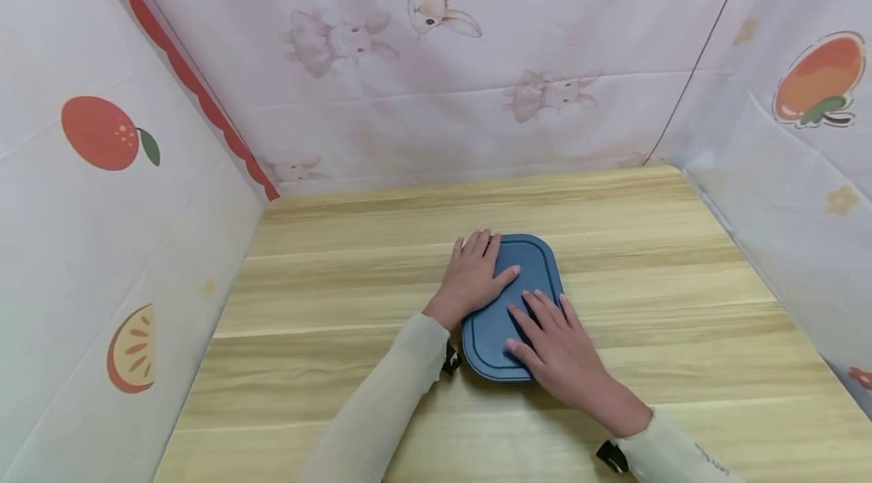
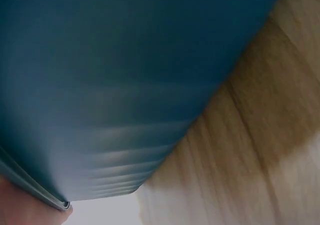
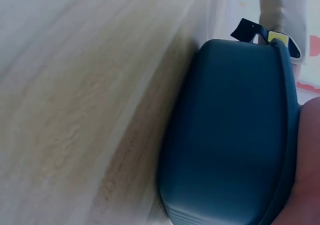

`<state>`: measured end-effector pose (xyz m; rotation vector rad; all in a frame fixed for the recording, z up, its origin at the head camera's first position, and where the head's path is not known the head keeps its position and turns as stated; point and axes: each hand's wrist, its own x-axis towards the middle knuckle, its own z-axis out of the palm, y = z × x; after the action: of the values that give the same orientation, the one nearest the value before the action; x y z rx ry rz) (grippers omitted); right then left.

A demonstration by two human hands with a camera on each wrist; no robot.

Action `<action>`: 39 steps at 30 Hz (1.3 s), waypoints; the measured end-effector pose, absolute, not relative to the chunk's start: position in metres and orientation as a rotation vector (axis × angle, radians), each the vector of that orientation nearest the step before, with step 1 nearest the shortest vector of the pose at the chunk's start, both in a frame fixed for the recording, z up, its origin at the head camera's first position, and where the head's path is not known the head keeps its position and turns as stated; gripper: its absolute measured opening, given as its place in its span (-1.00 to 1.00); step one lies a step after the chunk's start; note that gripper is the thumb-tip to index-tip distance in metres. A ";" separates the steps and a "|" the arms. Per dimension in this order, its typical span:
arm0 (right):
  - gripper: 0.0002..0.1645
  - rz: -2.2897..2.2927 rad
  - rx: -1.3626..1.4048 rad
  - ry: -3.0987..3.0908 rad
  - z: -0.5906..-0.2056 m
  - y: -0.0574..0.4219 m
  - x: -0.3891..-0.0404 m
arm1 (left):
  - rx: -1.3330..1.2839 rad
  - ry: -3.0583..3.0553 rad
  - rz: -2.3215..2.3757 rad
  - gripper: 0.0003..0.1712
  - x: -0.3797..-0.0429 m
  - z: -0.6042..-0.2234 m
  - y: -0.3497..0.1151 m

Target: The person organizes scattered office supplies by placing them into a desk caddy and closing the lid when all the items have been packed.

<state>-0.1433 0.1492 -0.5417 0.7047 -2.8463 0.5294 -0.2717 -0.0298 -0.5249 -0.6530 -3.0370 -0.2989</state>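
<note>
A blue rounded-rectangular lidded container (image 1: 504,350) stands on the wood-grain table, its lid on top with a groove running near the rim. Its smooth side wall shows large in the left wrist view (image 2: 125,60) and also in the right wrist view (image 3: 225,125). My left hand (image 1: 473,275) lies flat across the lid's left side, fingers pointing away and thumb spread over the lid. My right hand (image 1: 562,350) rests on the lid's near right part with its fingers spread. What the container holds is hidden.
The wood-grain table (image 1: 327,263) extends around the container on all sides. Printed cloth walls with rabbits (image 1: 436,6) and fruit (image 1: 102,133) enclose its back and both sides. Black wrist straps (image 1: 613,456) show at my sleeves.
</note>
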 end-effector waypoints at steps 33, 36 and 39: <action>-0.13 1.129 0.529 -2.885 -0.540 0.151 -0.204 | -0.832 -2.994 -0.136 0.03 -0.142 -0.536 -0.045; -0.13 1.079 0.560 -2.882 -0.538 0.151 -0.205 | -0.830 -2.990 -0.179 0.01 -0.146 -0.533 -0.049; -0.12 1.005 0.613 -2.891 -0.531 0.151 -0.208 | -0.817 -2.979 -0.191 0.02 -0.154 -0.524 -0.056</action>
<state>-0.2083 0.1507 -0.5310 0.6135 -2.8906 1.0047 -0.1545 -0.0563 -0.5236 -0.8168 -2.9791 -0.1910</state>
